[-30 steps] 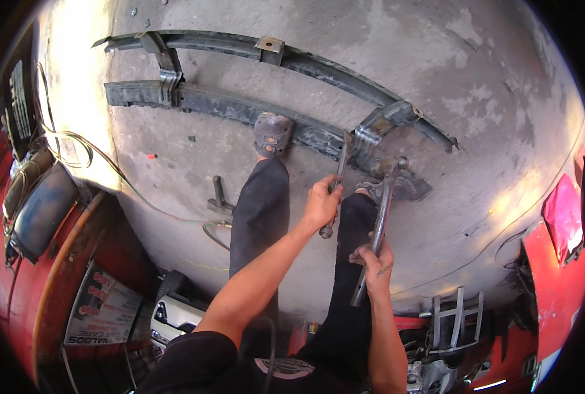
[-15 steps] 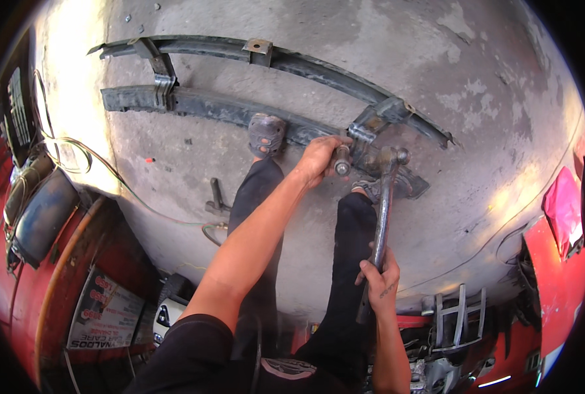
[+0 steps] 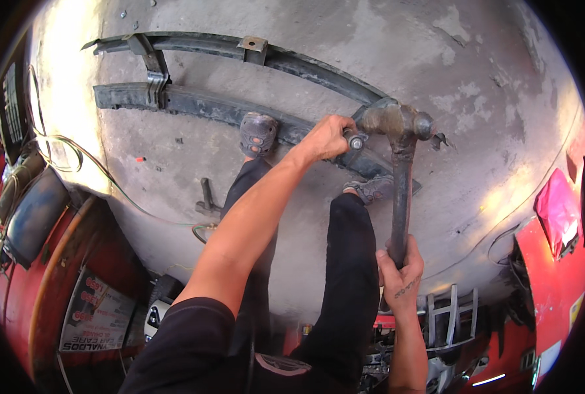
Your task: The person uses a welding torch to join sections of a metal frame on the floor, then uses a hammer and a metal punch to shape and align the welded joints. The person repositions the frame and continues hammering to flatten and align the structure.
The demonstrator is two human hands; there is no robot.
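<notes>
My right hand point(image 3: 403, 270) grips the handle of a worn steel hammer point(image 3: 403, 190). The hammer's head is lifted toward me, over the right end of a dark metal frame point(image 3: 203, 103), and hides part of it. Closed around a short metal rod with a round end point(image 3: 355, 142) is my left hand point(image 3: 328, 136), close to the frame's right bracket. That frame lies on the concrete and has two long curved bars joined by brackets. My left shoe point(image 3: 259, 134) rests on the nearer bar; my right shoe point(image 3: 373, 189) is beside its right end.
A second hammer-like tool point(image 3: 206, 197) lies on the floor left of my legs. Near it runs a thin hose point(image 3: 131, 196). Red panels and a blue-grey tank point(image 3: 37, 220) stand at left. A pink cloth point(image 3: 558, 211) hangs at right, above a grey metal rack point(image 3: 451, 318).
The hammer has risen toward me and shifted right with my right hand. My left hand and the rod have moved up and slightly right. The view has shifted a little.
</notes>
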